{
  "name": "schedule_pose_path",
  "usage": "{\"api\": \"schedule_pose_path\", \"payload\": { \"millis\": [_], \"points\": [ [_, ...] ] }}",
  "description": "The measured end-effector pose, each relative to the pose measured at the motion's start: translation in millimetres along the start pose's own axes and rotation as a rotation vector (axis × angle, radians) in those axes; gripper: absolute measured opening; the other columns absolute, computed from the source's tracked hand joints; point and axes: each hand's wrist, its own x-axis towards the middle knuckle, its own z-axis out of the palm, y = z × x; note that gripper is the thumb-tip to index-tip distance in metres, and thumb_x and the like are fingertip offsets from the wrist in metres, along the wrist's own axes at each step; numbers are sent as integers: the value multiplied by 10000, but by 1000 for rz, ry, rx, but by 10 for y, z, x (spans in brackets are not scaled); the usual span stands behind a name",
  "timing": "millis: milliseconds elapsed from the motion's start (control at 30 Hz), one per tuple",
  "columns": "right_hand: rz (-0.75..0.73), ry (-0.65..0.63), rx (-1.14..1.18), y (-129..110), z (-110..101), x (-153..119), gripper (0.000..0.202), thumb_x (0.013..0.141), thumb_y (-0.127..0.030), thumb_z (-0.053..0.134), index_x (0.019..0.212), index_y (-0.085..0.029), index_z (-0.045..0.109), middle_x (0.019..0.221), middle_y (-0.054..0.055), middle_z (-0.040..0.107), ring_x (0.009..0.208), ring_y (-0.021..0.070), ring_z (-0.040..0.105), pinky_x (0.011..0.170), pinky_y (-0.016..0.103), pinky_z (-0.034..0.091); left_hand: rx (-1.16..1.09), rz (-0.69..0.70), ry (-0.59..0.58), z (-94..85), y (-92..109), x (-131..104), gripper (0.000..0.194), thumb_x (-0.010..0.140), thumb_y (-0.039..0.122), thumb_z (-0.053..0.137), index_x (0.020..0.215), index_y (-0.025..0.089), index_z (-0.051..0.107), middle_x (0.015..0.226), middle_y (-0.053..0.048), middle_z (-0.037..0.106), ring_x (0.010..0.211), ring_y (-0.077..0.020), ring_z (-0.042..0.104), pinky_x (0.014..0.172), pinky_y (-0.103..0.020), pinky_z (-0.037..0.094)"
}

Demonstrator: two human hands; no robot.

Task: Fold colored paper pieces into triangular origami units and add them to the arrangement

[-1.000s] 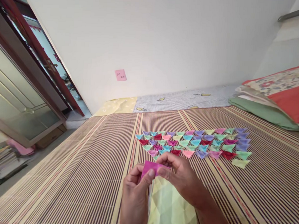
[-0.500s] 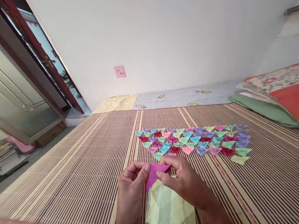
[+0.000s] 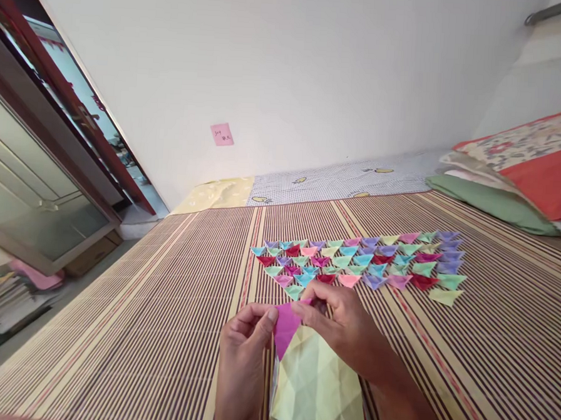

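Note:
A folded magenta paper triangle (image 3: 285, 329) is held up between my two hands, its point hanging downward. My left hand (image 3: 249, 343) pinches the left corner between thumb and fingers. At the upper right edge, my right hand (image 3: 340, 320) grips the paper, thumb in front and fingers partly hidden behind. Below them lies a stack of creased pale yellow paper sheets (image 3: 321, 387), overlapped by my right wrist. Just beyond my hands, several rows of small folded paper pieces (image 3: 362, 260) in many colours rest on the mat.
A striped bamboo mat (image 3: 162, 310) covers the surface. Folded bedding (image 3: 536, 179) lies at the right, and patterned cloth (image 3: 338, 178) runs along the wall. A pink note (image 3: 222, 134) is stuck on the wall. At the left are a glass-panelled door (image 3: 42, 179) and stacked papers (image 3: 7, 299).
My right hand has shifted its hold up along the paper's right side, and that corner is now turned upward and mostly covered by its fingers. My left hand keeps its pinch.

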Motion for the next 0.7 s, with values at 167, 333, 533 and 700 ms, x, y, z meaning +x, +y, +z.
{"api": "schedule_pose_path", "payload": {
  "millis": [167,333,533,700],
  "points": [
    [-14,-2,72,-41,-37,-26,312,979,-361,593,713,-209,535,667,-28,506,631,140,469,594,289,362,-96,-32,-51,4,19,-15,271,713,372,895,674,149,746,602,2,618,549,-87,496,539,-185,428],
    [-33,52,-35,-48,1,-38,390,978,-296,543,642,-227,356,609,-49,359,580,131,362,547,292,286,112,16,-22,0,20,-25,260,713,376,897,692,143,784,566,-1,606,534,-87,481,516,-183,410],
    [-23,82,175,-36,5,-16,416,1013,-435,548,668,-218,464,626,-44,396,581,128,379,544,278,324,-172,-96,-19,51,15,14,283,613,329,955,626,137,746,571,11,616,523,-72,519,523,-169,457],
    [6,-27,313,-35,40,8,213,923,-369,720,821,-194,654,741,-12,586,696,141,533,643,268,433,-404,-242,10,40,-28,52,321,520,256,1004,705,129,775,668,-21,719,579,-80,620,566,-152,515]
  ]
}}
